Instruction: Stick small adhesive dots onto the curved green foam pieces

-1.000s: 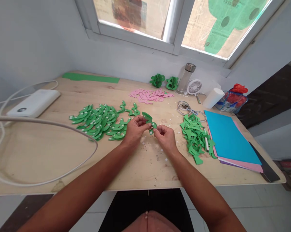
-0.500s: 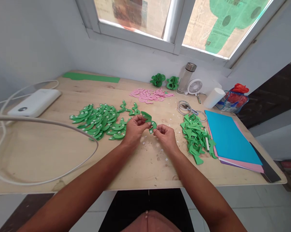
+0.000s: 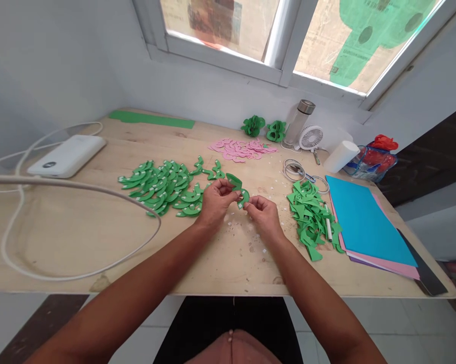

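Both hands meet over the middle of the desk [image 3: 228, 263]. The left hand [image 3: 215, 202] pinches a curved green paper cutout [image 3: 238, 188] between thumb and forefinger, and the right hand [image 3: 264, 212] has its fingers narrowed on the lower tip of the same piece, where a small white tab shows. The cutout hangs just above the desk, between the 2 hands.

The risk I see is at that tab: thin paper pulled from both ends could tear or crease, and a sticky tab might fold onto itself or cling to a fingertip. White scraps [image 3: 251, 237] lie scattered under the hands, and one could catch on the piece. At 9 o'clock sits a pile of finished-looking green pieces [image 3: 163, 187], and at 3 o'clock a heap of green cutouts [image 3: 309, 217]; a dropped piece might land among either and get mixed.
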The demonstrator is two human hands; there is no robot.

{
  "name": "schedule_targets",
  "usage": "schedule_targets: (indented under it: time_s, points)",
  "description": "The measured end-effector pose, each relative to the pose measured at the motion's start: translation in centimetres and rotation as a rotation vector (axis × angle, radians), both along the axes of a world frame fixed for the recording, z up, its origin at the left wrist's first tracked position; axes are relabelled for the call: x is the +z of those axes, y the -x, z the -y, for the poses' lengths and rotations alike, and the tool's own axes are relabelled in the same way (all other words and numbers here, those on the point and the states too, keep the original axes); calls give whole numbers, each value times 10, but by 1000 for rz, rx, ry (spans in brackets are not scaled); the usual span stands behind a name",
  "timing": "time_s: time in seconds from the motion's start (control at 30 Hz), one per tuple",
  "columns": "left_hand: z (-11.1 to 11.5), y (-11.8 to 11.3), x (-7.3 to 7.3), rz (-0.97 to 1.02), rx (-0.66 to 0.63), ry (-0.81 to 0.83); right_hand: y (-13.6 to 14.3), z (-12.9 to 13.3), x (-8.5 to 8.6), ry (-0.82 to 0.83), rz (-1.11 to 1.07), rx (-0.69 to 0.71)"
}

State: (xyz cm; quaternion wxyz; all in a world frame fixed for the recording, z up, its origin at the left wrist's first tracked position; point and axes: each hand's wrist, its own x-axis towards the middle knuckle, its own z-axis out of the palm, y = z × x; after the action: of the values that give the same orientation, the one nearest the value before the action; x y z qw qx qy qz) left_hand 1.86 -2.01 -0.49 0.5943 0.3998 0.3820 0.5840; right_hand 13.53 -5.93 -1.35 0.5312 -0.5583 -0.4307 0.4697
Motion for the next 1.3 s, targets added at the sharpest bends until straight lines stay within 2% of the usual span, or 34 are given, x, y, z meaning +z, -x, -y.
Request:
schedule_targets:
  time_s: [0.33,0.83,1.3]
  points:
    - [-1,-1,-1,43,3,14,1,-2,-7,4,-21,0]
    - [-3,-1,-2,11,16,-59,4,1,3,-5,-110,-65]
    - [-5,-3,-12,-64,7,-121,1,0,2,36,-117,-101]
